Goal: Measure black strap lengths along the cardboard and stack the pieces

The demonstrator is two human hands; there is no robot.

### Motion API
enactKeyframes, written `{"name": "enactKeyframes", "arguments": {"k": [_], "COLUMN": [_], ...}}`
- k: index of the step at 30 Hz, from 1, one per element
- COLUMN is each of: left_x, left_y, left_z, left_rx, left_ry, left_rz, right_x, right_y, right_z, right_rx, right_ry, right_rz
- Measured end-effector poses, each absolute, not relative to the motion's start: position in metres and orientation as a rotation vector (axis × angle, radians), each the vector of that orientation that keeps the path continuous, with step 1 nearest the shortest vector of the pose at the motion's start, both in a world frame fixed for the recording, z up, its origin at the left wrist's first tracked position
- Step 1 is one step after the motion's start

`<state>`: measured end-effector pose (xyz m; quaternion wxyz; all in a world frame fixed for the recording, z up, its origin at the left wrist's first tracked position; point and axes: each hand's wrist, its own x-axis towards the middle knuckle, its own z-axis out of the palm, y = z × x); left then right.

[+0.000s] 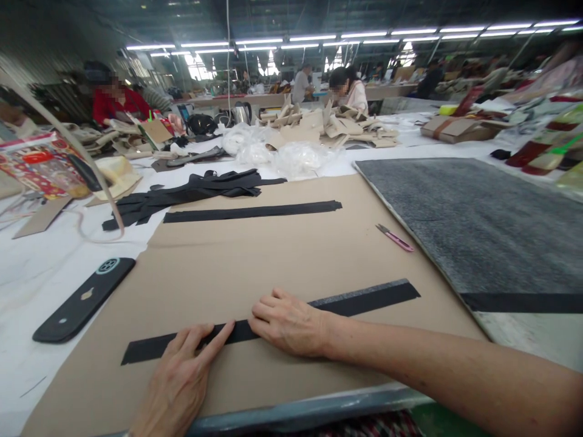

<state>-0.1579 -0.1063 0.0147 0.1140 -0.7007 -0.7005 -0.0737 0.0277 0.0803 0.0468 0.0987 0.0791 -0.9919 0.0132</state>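
A long black fabric strip [382,298] lies slantwise on a brown sheet [218,261] in front of me. Right of my hands, a speckled grey band shows along its far edge; on the left the strip looks all black. My left hand [184,364] rests on the strip's left part, fingers and thumb stretched out and pressing it down. Close beside it, my right hand [286,321] is closed with curled fingers at the strip's middle, gripping its edge. The fingertips' exact hold is partly hidden.
Another black strip [255,211] lies farther back, near a pile of black strips [195,191]. Pink-handled thread snips [395,238] lie to the right, before a dark grey felt-like panel [478,224]. A phone [84,300] is at left. People work behind heaps of brown pieces [337,124].
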Motion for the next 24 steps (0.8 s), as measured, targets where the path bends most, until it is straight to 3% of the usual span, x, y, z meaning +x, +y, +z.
{"name": "enactKeyframes", "arguments": {"k": [24], "left_x": [-0.169], "left_y": [-0.109], "left_z": [0.009], "left_rx": [-2.08], "left_ry": [-2.002], "left_rz": [0.076], "right_x": [0.106], "right_y": [0.117], "right_z": [0.05], "right_rx": [0.168], "right_ry": [-2.957], "right_rz": [-0.06]}}
